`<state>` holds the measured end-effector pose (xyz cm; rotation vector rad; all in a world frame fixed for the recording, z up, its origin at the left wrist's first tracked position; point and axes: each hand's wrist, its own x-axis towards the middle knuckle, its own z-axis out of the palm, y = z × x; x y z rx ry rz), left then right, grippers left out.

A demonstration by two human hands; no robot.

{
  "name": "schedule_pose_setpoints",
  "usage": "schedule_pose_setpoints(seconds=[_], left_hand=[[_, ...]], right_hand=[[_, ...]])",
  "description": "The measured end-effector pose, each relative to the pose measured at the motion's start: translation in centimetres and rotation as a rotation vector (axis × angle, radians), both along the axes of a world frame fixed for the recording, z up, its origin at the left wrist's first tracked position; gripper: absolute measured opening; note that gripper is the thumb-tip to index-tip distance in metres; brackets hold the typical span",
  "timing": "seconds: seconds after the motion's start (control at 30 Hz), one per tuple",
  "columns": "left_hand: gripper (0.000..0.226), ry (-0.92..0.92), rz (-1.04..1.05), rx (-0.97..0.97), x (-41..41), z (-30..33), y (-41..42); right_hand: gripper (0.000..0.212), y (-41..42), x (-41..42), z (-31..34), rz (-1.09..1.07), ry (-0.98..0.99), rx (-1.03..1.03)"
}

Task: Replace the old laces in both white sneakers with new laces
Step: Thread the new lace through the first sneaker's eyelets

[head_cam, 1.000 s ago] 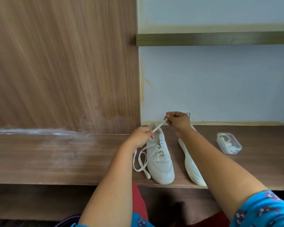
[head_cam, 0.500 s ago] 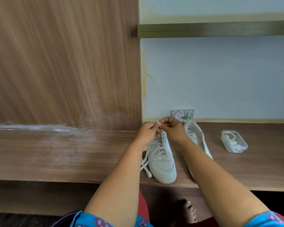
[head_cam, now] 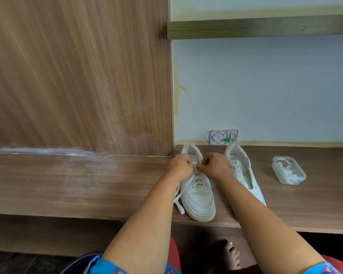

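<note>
Head view: left sneaker toe-forward at the near edge of the wooden shelf, partly laced, loose lace trailing off its left side toward the shelf edge. Right sneaker just beside it, toward the back wall, eyelets bare, no lace. Left hand and right hand close together over the upper eyelets, each curled and pinching a short stretch of lace near its tip.

Judged handling: lace soft, flat, limp, very light, apt to twist or slip back out of an eyelet; best pinched right at the stiff tip for threading. Sneaker light, fairly firm in the sole, upper pliable; likely to slide on the smooth wood under a pull, so worth steadying at the collar.

Around: clear plastic container holding more white laces, well apart toward the right end of the shelf; small wall box at the back edge behind the shoes; wood panel rising at back left. Nothing between hands and eyelets; right forearm crossing over the second sneaker's toe.
</note>
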<state>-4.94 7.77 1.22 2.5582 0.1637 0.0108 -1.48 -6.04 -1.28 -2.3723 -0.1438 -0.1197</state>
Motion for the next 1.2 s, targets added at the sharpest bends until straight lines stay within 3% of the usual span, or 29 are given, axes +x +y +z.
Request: schedule_pose_setpoints(seconds=[0.1, 0.27, 0.77, 1.2], left_hand=[[0.022, 0.033, -0.067, 0.067, 0.0, -0.6, -0.4], [0.027, 0.049, -0.062, 0.112, 0.4, -1.3, -1.4], [0.021, -0.082, -0.002, 0.025, 0.3, -2.7, -2.2], [0.015, -0.125, -0.182, 0.315, -0.1, -2.2, -1.6]], right_hand=[[0.009, -0.5, 0.0, 0.1, -0.047, 0.062, 0.117], [0.03, -1.0, -0.4, 0.1, -0.101, 0.181, 0.37], [0.033, -1.2, -0.8, 0.0, -0.116, 0.245, 0.484], [0.035, -1.8, -0.7, -1.3, -0.048, 0.206, 0.521]])
